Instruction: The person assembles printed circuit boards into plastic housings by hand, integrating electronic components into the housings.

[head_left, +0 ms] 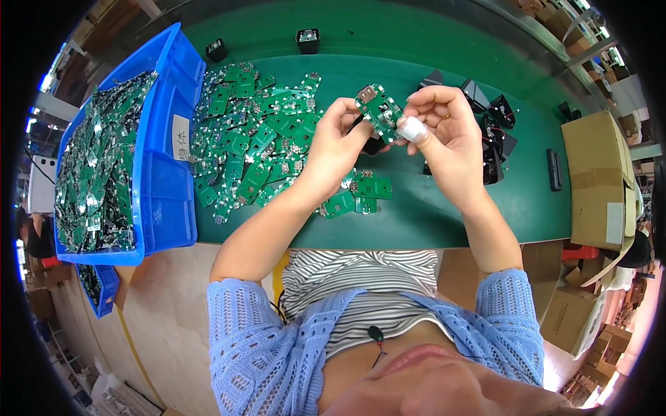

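Note:
In front of me, above the table, a green circuit board (379, 111) with a silver metal connector is held up between both hands. My left hand (334, 147) is closed around a black plastic housing (372, 144), mostly hidden beneath the board and my fingers. With thumb and fingertips, my right hand (447, 132) pinches the board's right edge; a white wrapping (412, 130) covers the thumb tip. Left of my hands spreads a heap of loose circuit boards (260, 132). Several black housings (492, 139), some with wires, lie beyond my right hand.
A large blue bin (163, 201) full of circuit boards stands at the table's left. Two small black housings (308, 40) (216, 50) sit along the back. On the right are a dark elongated object (553, 170) and an open cardboard box (595, 184).

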A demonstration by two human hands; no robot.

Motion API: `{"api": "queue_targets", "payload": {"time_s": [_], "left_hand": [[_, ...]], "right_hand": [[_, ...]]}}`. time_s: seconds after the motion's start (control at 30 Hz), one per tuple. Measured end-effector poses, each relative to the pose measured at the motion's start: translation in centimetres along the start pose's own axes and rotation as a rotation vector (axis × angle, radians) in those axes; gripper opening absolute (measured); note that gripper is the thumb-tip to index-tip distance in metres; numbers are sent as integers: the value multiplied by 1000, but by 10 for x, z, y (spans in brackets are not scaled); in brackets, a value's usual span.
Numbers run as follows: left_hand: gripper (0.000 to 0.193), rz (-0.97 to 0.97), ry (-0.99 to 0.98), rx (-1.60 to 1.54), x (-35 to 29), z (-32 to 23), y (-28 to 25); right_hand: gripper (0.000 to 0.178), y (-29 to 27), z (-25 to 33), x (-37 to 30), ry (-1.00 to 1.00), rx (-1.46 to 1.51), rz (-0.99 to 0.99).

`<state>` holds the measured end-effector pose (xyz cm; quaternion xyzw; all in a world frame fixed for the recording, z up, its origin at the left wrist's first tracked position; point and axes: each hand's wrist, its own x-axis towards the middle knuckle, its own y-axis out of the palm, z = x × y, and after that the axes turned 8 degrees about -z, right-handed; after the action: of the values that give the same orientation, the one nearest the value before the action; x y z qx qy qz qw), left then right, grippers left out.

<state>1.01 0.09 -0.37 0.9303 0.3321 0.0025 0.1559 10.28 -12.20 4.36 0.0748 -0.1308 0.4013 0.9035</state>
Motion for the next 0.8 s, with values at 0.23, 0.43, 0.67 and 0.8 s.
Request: {"api": "queue_targets", "payload": {"time_s": [0.23,0.43,0.67,0.8], "left_hand": [[20,-9,34,-50,1,1,1],[24,15,25,-78,-3,0,-1],[24,35,-40,-40,-10,-2,6],[19,57,-131,23,-14,3,8]], "right_hand": [[27,-3,-2,2,28,-42,-1],[26,-13,-5,4,119,-134,5],[23,-20,-17,-8,13,-390,20],[21,-15,-20,-9,-277,-516,-11]]}}
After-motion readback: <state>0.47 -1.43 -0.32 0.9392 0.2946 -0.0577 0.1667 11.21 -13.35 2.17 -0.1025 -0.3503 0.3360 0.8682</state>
